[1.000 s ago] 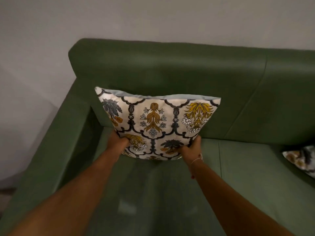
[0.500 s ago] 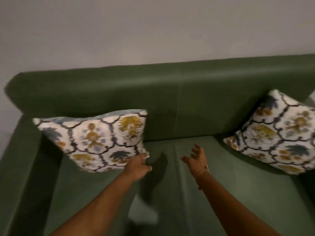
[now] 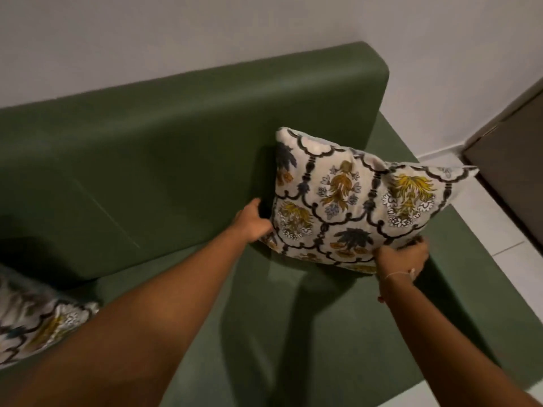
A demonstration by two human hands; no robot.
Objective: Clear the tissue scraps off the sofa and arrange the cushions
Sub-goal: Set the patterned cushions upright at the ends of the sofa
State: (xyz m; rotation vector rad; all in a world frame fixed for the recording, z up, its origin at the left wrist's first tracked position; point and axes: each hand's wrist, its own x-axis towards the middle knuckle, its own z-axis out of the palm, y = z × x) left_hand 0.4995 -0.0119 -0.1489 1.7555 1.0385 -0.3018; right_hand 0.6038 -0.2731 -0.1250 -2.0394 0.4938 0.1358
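Item: patterned cushion [image 3: 361, 207], white ground with dark trellis and yellow and blue floral motifs. Location: right end of the green sofa [image 3: 188, 148], stood on its lower edge in the corner where backrest meets armrest [image 3: 476, 277], leaning back against the backrest.

Left hand [image 3: 253, 223]: curled around the cushion's left edge, fingers hidden behind it. Right hand [image 3: 403, 257]: closed on the lower right corner, pinching the fabric. Holding both low corners likely serves to square and steady the cushion upright, which would suit the arranging step.

Second cushion [image 3: 38, 321]: same pattern, blurred, lying at the far left on the seat, well apart from the first.

Tissue scraps: none visible on the seat portion in view; both forearms cover part of it, so this cannot be confirmed.

Surroundings: pale wall [image 3: 205, 30] behind; tiled floor [image 3: 499, 230] and a dark panel [image 3: 517, 160], perhaps a door, at right. Nothing obstructs the cushion's corner.
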